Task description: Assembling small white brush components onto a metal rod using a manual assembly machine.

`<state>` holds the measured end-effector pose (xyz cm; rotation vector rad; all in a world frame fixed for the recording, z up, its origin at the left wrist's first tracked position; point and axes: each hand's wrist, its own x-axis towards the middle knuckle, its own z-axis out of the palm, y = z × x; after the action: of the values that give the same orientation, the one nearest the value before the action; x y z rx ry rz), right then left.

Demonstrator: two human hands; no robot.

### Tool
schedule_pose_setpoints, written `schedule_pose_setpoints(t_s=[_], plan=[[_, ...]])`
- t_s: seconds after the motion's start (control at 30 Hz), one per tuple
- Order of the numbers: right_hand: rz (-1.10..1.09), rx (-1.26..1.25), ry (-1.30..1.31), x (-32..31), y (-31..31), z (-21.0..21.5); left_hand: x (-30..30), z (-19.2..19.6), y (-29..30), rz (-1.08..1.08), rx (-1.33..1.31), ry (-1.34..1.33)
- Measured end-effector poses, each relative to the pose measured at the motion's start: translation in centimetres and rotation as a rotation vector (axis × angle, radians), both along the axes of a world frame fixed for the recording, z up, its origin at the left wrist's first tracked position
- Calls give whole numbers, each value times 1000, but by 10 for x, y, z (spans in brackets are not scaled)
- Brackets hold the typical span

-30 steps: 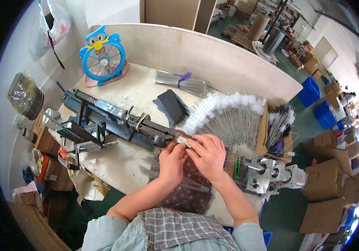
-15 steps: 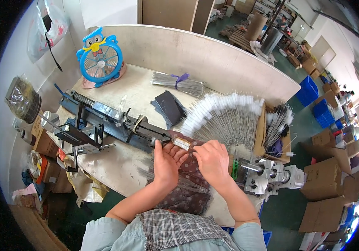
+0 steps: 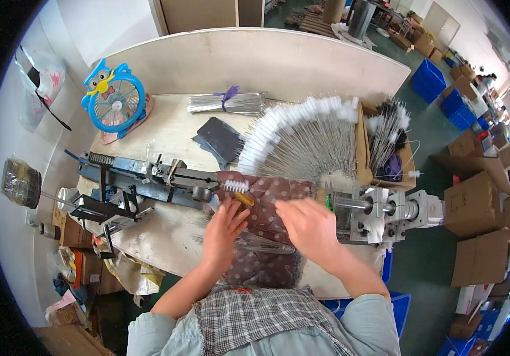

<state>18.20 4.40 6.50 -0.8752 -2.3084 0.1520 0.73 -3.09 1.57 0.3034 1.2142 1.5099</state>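
Note:
My left hand (image 3: 224,230) is at the end of the long dark metal fixture (image 3: 175,180), its fingers loosely spread. A small amber-yellow piece (image 3: 244,199) lies at its fingertips; I cannot tell whether they touch it. Just beyond is a small brush with white bristles (image 3: 236,186), lying over a brown polka-dot cloth (image 3: 276,219). My right hand (image 3: 311,228) hovers over the cloth's right side, fingers bent together and slightly blurred. Whatever is between those fingers is hidden. Thin wire rods (image 3: 267,243) rest on the cloth between my forearms.
Many white-tipped wire brushes (image 3: 302,139) fan out behind my hands, beside a cardboard box (image 3: 363,145) of more brushes. A metal spindle machine (image 3: 379,207) stands right. Farther back are a tied wire bundle (image 3: 228,102), dark pads (image 3: 218,141) and a blue fan (image 3: 116,105).
My right hand has moved right, away from the left. The left hand has turned from palm up. A white-bristled brush now shows by the fixture's end, and the view has shifted.

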Motion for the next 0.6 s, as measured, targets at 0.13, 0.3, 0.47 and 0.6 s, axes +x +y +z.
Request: schedule_pose_setpoints(t_s=[0.13,0.3,0.47,0.6], plan=[[59,-267,-154,28,-22,-52,-51,-14,-32,0,22,90],[36,-486,-351,19,-32,-81,-192,-98,-106,643,6,-315],[44,-405,-383,20,-20,-62,-311,-102,-171,1142,-45,88],[12,-434,-384,22,-17,-55,-331,-114,-181,1193,-78,62]])
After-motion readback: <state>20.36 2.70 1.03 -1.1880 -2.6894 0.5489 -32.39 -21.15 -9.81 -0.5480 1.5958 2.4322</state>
